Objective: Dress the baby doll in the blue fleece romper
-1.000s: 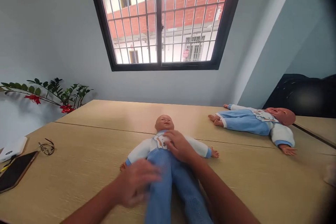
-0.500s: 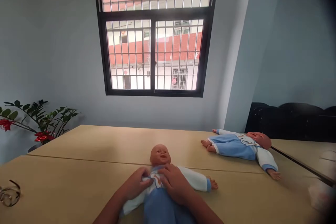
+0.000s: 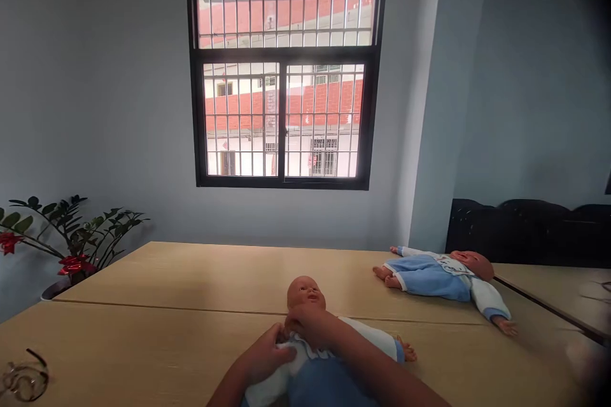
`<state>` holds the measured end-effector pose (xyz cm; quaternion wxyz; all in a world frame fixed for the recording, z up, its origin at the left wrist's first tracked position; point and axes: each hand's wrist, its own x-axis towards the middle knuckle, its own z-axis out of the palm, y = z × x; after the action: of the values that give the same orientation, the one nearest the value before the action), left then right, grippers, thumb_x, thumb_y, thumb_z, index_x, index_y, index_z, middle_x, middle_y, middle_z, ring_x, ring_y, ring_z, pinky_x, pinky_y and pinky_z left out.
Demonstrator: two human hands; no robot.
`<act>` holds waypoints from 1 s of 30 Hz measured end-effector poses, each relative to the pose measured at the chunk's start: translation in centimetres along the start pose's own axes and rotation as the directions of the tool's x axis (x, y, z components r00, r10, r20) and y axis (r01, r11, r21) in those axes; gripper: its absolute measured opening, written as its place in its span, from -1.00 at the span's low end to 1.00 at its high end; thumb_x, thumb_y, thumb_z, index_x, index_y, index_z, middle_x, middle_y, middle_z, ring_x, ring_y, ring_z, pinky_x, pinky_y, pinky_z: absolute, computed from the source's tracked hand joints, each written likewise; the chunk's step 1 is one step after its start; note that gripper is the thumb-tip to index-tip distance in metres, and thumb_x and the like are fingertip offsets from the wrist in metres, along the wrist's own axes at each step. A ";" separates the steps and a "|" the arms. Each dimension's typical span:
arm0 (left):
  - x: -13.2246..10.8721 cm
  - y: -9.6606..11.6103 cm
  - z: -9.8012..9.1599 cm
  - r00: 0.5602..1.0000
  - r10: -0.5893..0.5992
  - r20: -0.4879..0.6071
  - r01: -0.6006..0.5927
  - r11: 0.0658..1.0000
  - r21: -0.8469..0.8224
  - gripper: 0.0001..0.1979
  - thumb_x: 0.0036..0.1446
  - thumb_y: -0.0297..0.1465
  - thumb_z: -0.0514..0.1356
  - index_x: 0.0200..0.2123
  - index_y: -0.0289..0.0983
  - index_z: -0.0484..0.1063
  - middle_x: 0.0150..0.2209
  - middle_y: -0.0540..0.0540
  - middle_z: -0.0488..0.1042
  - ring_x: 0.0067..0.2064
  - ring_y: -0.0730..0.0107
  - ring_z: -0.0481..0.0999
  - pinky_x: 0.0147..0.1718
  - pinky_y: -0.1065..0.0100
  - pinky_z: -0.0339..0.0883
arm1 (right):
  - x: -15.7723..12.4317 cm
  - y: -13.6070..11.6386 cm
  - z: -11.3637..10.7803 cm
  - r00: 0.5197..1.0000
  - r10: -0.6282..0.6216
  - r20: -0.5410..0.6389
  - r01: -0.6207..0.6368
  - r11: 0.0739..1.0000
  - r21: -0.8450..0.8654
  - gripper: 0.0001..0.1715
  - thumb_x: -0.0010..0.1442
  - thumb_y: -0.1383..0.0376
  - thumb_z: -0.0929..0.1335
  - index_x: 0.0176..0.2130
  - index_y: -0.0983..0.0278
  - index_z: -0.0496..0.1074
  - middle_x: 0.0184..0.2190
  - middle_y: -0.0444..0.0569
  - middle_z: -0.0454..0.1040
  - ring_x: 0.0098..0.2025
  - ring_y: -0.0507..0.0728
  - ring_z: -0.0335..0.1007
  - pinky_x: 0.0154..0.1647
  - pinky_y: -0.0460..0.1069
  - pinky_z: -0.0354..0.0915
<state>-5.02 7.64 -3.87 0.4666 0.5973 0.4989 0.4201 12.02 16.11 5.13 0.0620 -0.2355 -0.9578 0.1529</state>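
A baby doll (image 3: 319, 385) in a white top and blue trousers lies on its back on the table in front of me, its head (image 3: 305, 292) pointing away. My left hand (image 3: 270, 356) is closed on the doll's top near the shoulder and collar, thumb on the white cloth. Across the doll's chest reaches my right hand (image 3: 310, 325), its fingers curled at the collar just under the chin and hiding the neck. What the right fingertips grip is covered by the hand itself. One white sleeve (image 3: 377, 337) stretches out to the right.
A second doll (image 3: 429, 273) in similar clothes lies at the back right of the wooden table (image 3: 143, 343). Glasses (image 3: 26, 378) rest at the left edge. Beyond stand a potted plant (image 3: 76, 235) and black chairs (image 3: 520, 229); a barred window (image 3: 281, 121) is ahead.
My right hand has moved from the doll's chest up to its collar, and its fingers have curled in. The doll's head appears turned slightly more right. The camera view has tilted up.
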 end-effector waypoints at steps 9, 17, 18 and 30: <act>-1.1 1.2 0.0 0.998 0.039 0.050 -0.040 0.999 0.035 -0.66 0.02 -0.19 0.31 -0.30 -0.23 0.25 -0.33 0.05 0.32 -0.29 0.41 0.30 -0.28 0.36 0.19 | -0.6 0.9 -1.7 0.998 0.004 0.065 -0.006 1.000 0.017 -0.71 0.25 0.40 0.34 -0.17 0.27 0.69 -0.20 0.00 0.70 -0.10 0.16 0.59 -0.08 -0.06 0.35; -1.7 3.3 1.6 0.975 0.224 -0.007 -0.207 0.913 0.351 -0.60 0.04 -0.17 0.34 -0.58 -0.23 0.22 -0.45 0.01 0.31 -0.21 0.28 0.27 -0.18 0.29 0.12 | -0.7 2.9 -2.0 0.991 0.040 0.129 -0.039 0.999 -0.012 -0.77 0.15 0.30 0.47 -0.17 0.20 0.72 -0.26 -0.08 0.71 -0.22 0.13 0.59 -0.18 -0.09 0.37; -2.0 3.8 1.8 0.965 0.262 0.012 -0.245 0.885 0.395 -0.59 0.11 -0.16 0.30 -0.59 -0.23 0.22 -0.46 -0.01 0.32 -0.21 0.27 0.28 -0.18 0.29 0.12 | -0.5 3.0 -1.9 0.993 0.056 0.107 -0.053 0.998 -0.031 -0.78 0.15 0.33 0.46 -0.19 0.23 0.71 -0.27 -0.06 0.70 -0.22 0.13 0.59 -0.16 -0.08 0.36; -3.8 5.8 5.8 0.934 0.354 0.046 -0.291 0.682 0.671 -0.58 0.27 -0.16 0.15 -0.60 -0.21 0.32 -0.49 -0.12 0.41 -0.41 0.28 0.27 -0.30 0.19 0.13 | 2.8 4.0 0.3 0.991 0.128 -0.044 -0.132 0.983 -0.129 -0.89 0.24 0.38 0.44 -0.31 0.32 0.63 -0.31 -0.04 0.66 -0.24 0.13 0.57 -0.06 0.01 0.40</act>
<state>1.17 2.70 0.42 0.1181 0.7835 0.5226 0.3147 11.18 20.71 3.74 0.0532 -0.3038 -0.9470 0.0892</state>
